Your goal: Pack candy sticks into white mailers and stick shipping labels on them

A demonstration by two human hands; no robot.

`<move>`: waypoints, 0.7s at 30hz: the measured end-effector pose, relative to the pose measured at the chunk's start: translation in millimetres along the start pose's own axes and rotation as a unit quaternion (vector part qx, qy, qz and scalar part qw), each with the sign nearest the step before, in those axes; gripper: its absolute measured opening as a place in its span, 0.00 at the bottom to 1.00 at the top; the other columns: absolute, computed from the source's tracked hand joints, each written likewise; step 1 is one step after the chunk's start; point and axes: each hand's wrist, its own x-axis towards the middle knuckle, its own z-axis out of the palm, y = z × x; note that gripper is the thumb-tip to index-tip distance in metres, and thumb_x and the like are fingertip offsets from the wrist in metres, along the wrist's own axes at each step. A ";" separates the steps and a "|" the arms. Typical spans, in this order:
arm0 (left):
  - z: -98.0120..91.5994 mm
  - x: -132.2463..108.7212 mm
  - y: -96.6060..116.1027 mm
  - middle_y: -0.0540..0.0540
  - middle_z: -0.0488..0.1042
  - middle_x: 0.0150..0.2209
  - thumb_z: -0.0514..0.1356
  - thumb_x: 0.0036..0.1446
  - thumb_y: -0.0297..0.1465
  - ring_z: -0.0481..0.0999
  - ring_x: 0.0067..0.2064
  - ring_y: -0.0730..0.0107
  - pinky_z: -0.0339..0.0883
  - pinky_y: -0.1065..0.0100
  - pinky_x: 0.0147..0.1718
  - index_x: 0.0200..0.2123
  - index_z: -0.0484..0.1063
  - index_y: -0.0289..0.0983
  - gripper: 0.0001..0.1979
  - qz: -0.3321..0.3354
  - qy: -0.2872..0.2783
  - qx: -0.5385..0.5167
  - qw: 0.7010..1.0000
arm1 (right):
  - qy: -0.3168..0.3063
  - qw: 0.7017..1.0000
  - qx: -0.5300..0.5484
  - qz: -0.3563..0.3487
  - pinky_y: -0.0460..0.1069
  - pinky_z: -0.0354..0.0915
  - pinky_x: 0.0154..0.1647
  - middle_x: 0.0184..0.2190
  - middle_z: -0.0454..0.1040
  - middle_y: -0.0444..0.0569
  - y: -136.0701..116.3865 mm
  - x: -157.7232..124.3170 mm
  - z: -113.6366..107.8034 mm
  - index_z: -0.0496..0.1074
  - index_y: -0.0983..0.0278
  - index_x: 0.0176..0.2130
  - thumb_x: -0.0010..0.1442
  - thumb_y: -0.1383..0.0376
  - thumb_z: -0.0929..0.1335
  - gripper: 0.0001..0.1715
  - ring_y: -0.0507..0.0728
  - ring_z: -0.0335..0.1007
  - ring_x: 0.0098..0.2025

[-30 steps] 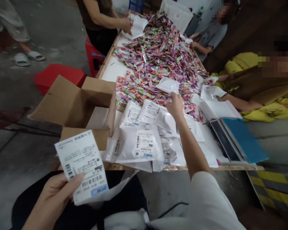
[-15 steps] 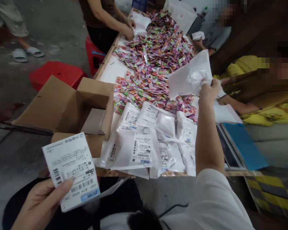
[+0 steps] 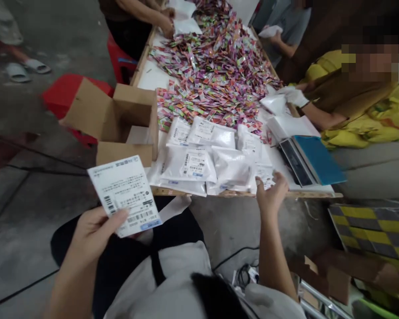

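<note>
My left hand (image 3: 101,226) is closed on a sheaf of shipping labels (image 3: 126,195), white with barcodes and a blue strip, held above my lap. My right hand (image 3: 272,190) has its thumb and fingers apart by the table's front edge, holding nothing, close to a labelled bag at the right end of a pile. Several white plastic mailing bags (image 3: 202,133) make up that pile, most bearing printed labels. One plump mailing bag (image 3: 232,166) at the front shows no label on its upper face.
Small colourful packets (image 3: 213,84) cover much of the table. An opened cardboard box (image 3: 124,150) stands left, near a red stool (image 3: 63,93). A blue flat panel (image 3: 319,159) lies right. Co-workers handle white bags at the far left, far right and right, one with a gloved hand (image 3: 295,96).
My right hand has come down and back from over the packets, letting go of the white bag, which now lies on the pile. My left hand still holds the labels.
</note>
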 end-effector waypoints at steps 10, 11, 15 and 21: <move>38.6 -33.1 -1.7 0.40 0.83 0.38 0.68 0.49 0.51 0.81 0.39 0.56 0.76 0.59 0.41 0.40 0.80 0.33 0.27 0.004 -0.109 -0.084 0.991 | -0.513 0.693 0.506 0.019 0.51 0.70 0.36 0.31 0.71 0.41 -162.1 -150.7 54.3 0.54 0.53 0.60 0.60 0.51 0.73 0.38 0.55 0.71 0.32; 40.1 -36.4 -7.0 0.40 0.82 0.39 0.69 0.47 0.50 0.81 0.39 0.57 0.75 0.59 0.42 0.41 0.80 0.34 0.27 0.009 -0.107 -0.099 0.989 | -0.492 0.702 0.513 0.040 0.50 0.70 0.36 0.30 0.70 0.40 -163.9 -154.6 60.1 0.55 0.54 0.58 0.60 0.51 0.73 0.35 0.54 0.70 0.31; 44.9 -48.9 -24.4 0.44 0.81 0.35 0.69 0.50 0.43 0.79 0.36 0.63 0.73 0.64 0.39 0.34 0.77 0.34 0.18 0.003 -0.108 -0.091 0.990 | -0.404 0.795 0.453 0.002 0.52 0.71 0.38 0.35 0.71 0.45 -153.8 -147.4 64.3 0.56 0.55 0.58 0.63 0.53 0.70 0.30 0.56 0.71 0.37; 58.2 -53.2 -18.8 0.48 0.76 0.33 0.61 0.60 0.34 0.72 0.33 0.70 0.66 0.69 0.34 0.41 0.75 0.36 0.09 0.107 -0.141 0.052 0.983 | -0.281 0.863 0.235 -0.348 0.58 0.72 0.50 0.49 0.70 0.55 -144.6 -126.5 27.6 0.68 0.58 0.53 0.62 0.59 0.71 0.20 0.63 0.69 0.52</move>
